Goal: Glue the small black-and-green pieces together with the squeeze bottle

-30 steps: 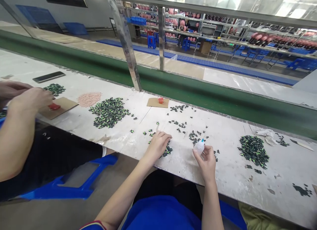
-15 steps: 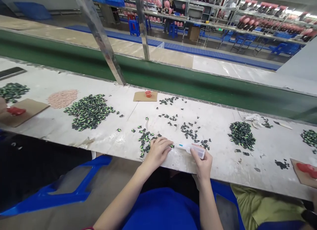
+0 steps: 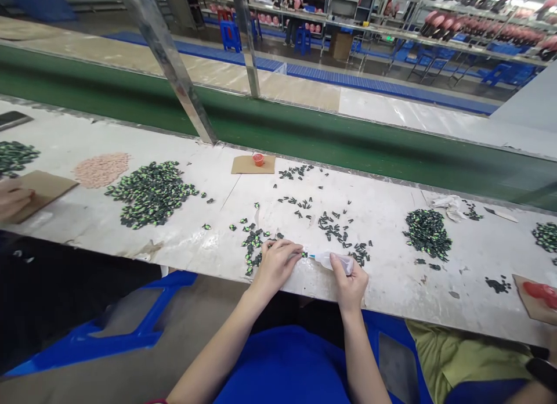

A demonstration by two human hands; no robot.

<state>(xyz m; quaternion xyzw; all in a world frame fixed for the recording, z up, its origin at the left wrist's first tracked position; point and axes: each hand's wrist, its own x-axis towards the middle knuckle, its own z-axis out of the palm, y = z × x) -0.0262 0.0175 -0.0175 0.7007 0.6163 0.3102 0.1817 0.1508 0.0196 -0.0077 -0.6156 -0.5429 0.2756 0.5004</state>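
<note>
My left hand [image 3: 278,263] rests at the table's front edge, its fingertips closed on a small black-and-green piece [image 3: 304,255]. In my right hand [image 3: 351,283] is a translucent squeeze bottle [image 3: 334,261], whose thin blue-based tip points left and reaches the piece. Beside my left hand lies a loose group of black-and-green pieces [image 3: 250,244], partly covered by that hand. Small dark pieces [image 3: 333,227] are scattered behind my right hand, some close to the bottle.
A red cup [image 3: 258,159] stands on cardboard [image 3: 239,165] at the back. Larger piles lie left [image 3: 152,195] and right [image 3: 427,234], with a pink pile [image 3: 102,169] farther left. Another person's hand [image 3: 13,199] is at the left edge. A metal post [image 3: 176,73] rises behind.
My right hand has moved left with the bottle, bringing its tip up to the piece. The view has shifted slightly. At far left, the other person's hand has come over the cardboard.
</note>
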